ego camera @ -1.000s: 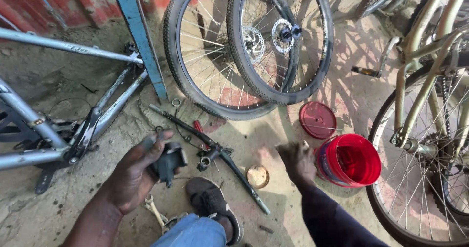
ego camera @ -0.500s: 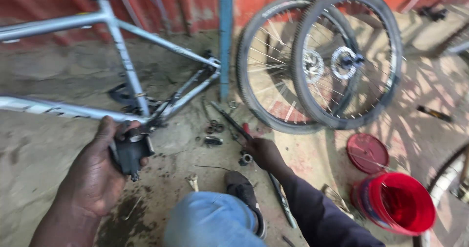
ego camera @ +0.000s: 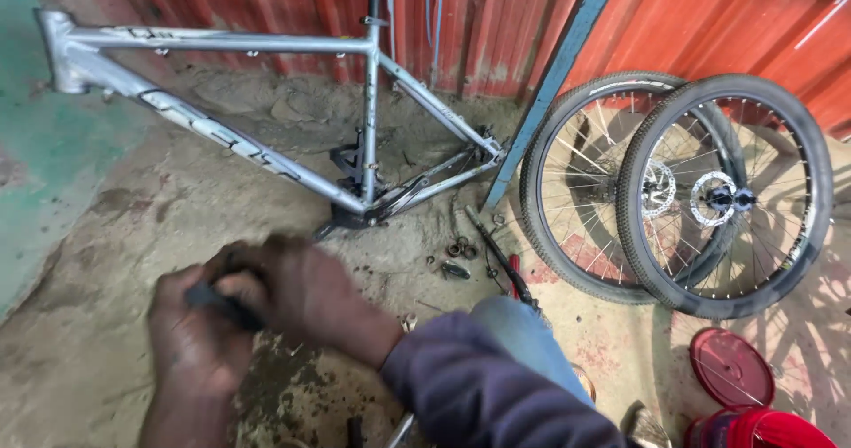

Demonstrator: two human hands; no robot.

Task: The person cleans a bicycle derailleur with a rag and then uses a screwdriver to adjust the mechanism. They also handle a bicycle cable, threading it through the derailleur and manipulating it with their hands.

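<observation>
A small black part (ego camera: 222, 302) (blurred, its kind cannot be told) is clasped in the grip of both hands, left hand (ego camera: 197, 342) and right hand (ego camera: 301, 293), at lower left. Above them a bare silver bicycle frame (ego camera: 266, 160) is propped; two spoked wheels (ego camera: 718, 195) are leaned at right.

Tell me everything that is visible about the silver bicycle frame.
The silver bicycle frame looks like bare metal with dark markings on its tubes. It has no wheels or fork. It stands upright on the dirt ground before the red corrugated wall, head tube at left, rear stays near a blue post. A seat post rises out of view. Neither hand touches it.
</observation>
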